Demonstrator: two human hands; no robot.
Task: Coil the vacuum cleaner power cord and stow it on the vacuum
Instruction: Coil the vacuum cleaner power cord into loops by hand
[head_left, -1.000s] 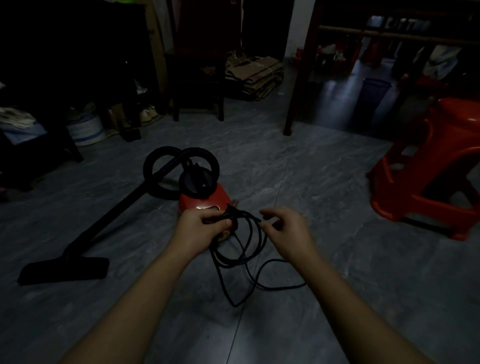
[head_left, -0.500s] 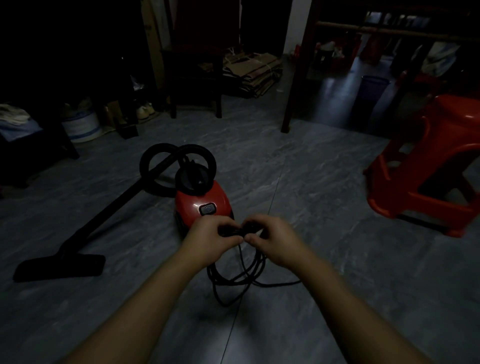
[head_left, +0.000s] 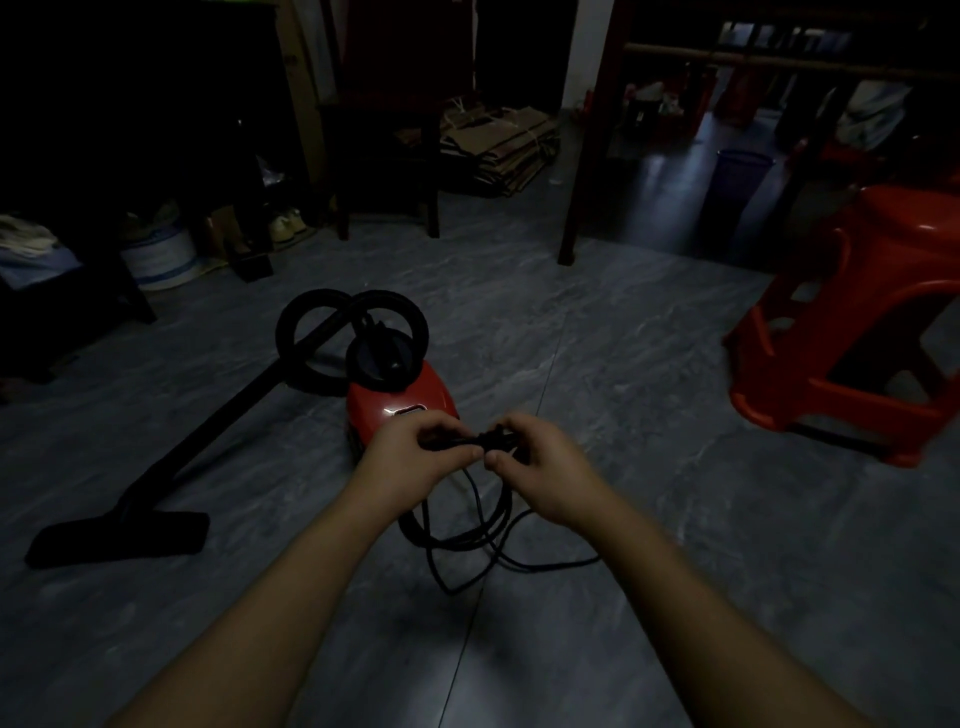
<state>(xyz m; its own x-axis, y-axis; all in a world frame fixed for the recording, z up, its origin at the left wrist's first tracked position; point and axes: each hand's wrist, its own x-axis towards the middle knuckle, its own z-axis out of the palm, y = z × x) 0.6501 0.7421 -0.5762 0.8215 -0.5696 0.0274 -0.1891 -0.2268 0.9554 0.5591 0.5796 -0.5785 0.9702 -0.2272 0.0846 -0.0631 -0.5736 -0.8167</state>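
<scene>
Nearest the person, the slack of the black power cord (head_left: 470, 540) hangs in several loose loops that sag to the grey tiled floor (head_left: 649, 395), with 1 strand trailing off to the right. Above the loops, both hands meet at the top of the bundle. The left hand (head_left: 410, 457) has its fingers curled round the gathered strands, and the right hand (head_left: 548, 470) pinches the same bunch between thumb and fingers, just beside the left.

The cord looks light, thin and limp, with a smooth jacket. Loops of this kind probably spring apart or slide over each other once the grasp loosens, so the safest hold is likely at the gathered top, all strands clamped together. Whether a plug sits inside the hands cannot be told in the dim light.

Just behind the hands stands the red vacuum (head_left: 415, 395), partly hidden by them. Its black hose (head_left: 293, 322) curls in 2 rings at the far end, and the wand runs left to the floor nozzle (head_left: 119, 535). Farther right is a red plastic stool (head_left: 857, 338), and flattened cardboard (head_left: 498, 143) lies at the back
</scene>
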